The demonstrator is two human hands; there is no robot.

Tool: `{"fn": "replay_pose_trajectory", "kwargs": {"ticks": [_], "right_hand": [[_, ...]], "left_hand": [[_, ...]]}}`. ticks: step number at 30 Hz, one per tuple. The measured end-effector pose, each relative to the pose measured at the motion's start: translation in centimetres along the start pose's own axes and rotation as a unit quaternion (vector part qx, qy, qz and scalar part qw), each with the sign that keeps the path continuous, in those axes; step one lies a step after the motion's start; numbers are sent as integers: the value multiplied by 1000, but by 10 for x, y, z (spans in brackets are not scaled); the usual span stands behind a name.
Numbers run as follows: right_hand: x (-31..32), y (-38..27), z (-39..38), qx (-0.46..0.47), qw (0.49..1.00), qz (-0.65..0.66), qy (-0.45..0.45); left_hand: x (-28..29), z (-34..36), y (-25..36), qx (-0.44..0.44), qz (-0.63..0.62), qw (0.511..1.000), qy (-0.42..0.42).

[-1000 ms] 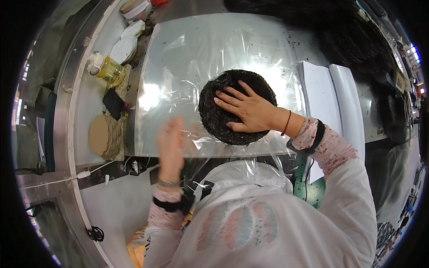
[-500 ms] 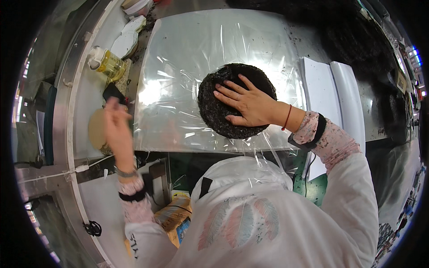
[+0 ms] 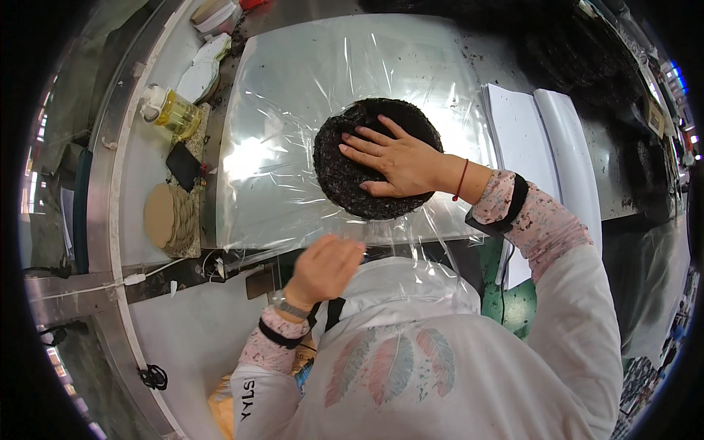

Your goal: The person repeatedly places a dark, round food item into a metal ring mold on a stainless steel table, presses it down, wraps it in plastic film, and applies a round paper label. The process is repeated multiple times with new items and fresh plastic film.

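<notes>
A thick, round black cake [image 3: 341, 187] with a rough, flaky edge, like pressed dried seaweed, lies on clear plastic film [image 3: 282, 73] spread over the table. My right hand [image 3: 407, 163] rests flat on its top, fingers spread, holding nothing. Below the film's front edge, close to my body, is my left hand [image 3: 326, 268], slightly blurred. Its fingers are bent and pressed together; what they hold, if anything, cannot be made out. Creases in the film run toward the front edge, between the cake and my chest.
Along the left ledge are a bottle of yellow liquid [image 3: 176, 114], a small black object [image 3: 184, 166] and a stack of tan round discs [image 3: 163, 217]. White sheets [image 3: 517, 128] lie to the right of the film. Dark flaky material [image 3: 579, 51] is heaped at the far right.
My left hand has moved right from the left ledge to the table's front edge, uncovering the tan discs and black object. My right hand stays on the black cake.
</notes>
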State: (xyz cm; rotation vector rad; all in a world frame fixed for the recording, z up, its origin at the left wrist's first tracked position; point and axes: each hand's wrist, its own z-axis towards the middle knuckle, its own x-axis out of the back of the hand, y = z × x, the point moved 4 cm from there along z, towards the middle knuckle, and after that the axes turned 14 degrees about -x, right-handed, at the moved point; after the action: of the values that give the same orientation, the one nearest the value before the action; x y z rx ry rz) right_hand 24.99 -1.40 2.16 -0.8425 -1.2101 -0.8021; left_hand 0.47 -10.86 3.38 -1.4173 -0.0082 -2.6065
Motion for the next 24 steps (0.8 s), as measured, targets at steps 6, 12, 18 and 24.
{"fn": "replay_pose_trajectory", "kwargs": {"ticks": [6, 12, 18, 24], "right_hand": [[-1, 0, 0, -12, 1000, -12, 7], [-2, -4, 4, -5, 1000, -5, -8], [-9, 1, 5, -24, 999, -28, 7], [-15, -6, 12, -56, 998, -28, 16]], "left_hand": [[103, -19, -57, 256, 55, 963, 64], [59, 66, 28, -45, -12, 996, -81], [80, 121, 59, -115, -82, 986, 87], [18, 165, 62, -179, -80, 978, 69]]}}
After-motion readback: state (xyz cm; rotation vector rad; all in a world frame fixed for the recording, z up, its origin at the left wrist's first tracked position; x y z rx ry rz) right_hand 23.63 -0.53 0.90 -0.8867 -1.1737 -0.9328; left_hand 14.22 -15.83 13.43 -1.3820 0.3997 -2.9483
